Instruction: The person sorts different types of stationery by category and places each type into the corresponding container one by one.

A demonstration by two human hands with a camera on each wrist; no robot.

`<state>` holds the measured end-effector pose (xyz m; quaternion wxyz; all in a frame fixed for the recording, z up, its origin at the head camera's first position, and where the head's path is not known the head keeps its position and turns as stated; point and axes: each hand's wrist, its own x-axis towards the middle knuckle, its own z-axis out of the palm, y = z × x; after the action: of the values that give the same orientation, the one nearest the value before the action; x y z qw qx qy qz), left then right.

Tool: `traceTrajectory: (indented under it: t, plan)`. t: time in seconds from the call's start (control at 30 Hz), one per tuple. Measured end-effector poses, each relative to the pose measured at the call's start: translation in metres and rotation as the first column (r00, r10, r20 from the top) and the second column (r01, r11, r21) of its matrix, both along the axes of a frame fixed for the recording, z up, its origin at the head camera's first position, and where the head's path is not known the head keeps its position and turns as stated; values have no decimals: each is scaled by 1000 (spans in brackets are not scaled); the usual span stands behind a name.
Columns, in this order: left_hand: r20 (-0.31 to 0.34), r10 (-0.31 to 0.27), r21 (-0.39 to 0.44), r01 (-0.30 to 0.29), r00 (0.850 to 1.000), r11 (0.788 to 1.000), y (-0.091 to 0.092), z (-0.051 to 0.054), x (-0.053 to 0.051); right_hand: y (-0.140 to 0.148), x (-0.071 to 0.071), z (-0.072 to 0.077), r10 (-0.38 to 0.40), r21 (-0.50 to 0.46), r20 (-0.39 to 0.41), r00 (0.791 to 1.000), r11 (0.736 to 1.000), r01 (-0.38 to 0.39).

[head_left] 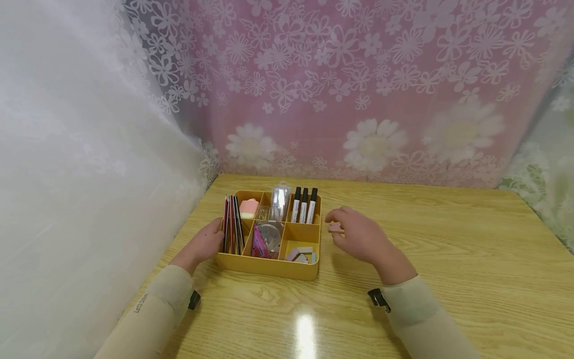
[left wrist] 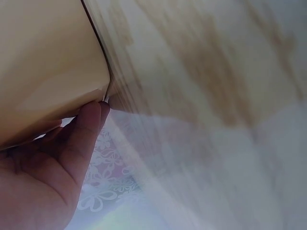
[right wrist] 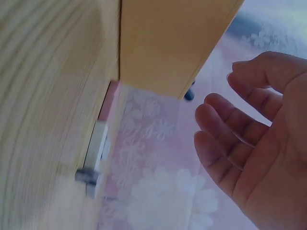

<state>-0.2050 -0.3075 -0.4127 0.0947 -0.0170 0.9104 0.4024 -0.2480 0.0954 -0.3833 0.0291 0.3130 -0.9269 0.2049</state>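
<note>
A yellow six-compartment desk organizer [head_left: 269, 267] stands left of centre on the wooden table. My left hand [head_left: 207, 243] grips its left wall; in the left wrist view, the fingers [left wrist: 81, 143] bend at the wall's corner. Right of the organizer, my right hand [head_left: 360, 237] hovers with fingers loosely curved and nothing in them. Partly hidden by that hand is a small pink block [head_left: 335, 228] on the table. The right wrist view shows a pink block [right wrist: 109, 101], a white block [right wrist: 97, 141] and a dark grey piece [right wrist: 87, 176] lined up on the tabletop.
Inside the organizer are pencils [head_left: 230, 224], a pink-and-cream item [head_left: 248, 208], a clear case [head_left: 280, 202], three markers [head_left: 304, 205], a pink tool [head_left: 258, 243] beside a clear round item, and several small pastel blocks [head_left: 302, 255]. Floral curtain [head_left: 358, 89] borders the table.
</note>
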Motion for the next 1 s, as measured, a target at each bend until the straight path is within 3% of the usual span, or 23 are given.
traceTrajectory:
  t: [0.13,0.33,0.53,1.0]
  plan:
    - [2,1,6,-1,1000,1000,-1,0,1,12,-9,-3,-72,15,54,996,997,71]
    - [-6,0,-7,0,1000,1000,0,1,1,31,-22,-10,-123,56,110,986,992,117]
    - [-6,-2,-10,2,1000,1000,1,2,1,39,-31,-19,-140,104,174,975,987,123]
    - [-6,11,-5,-11,1000,1000,1,1,1,38,-38,-35,-108,153,187,976,985,80]
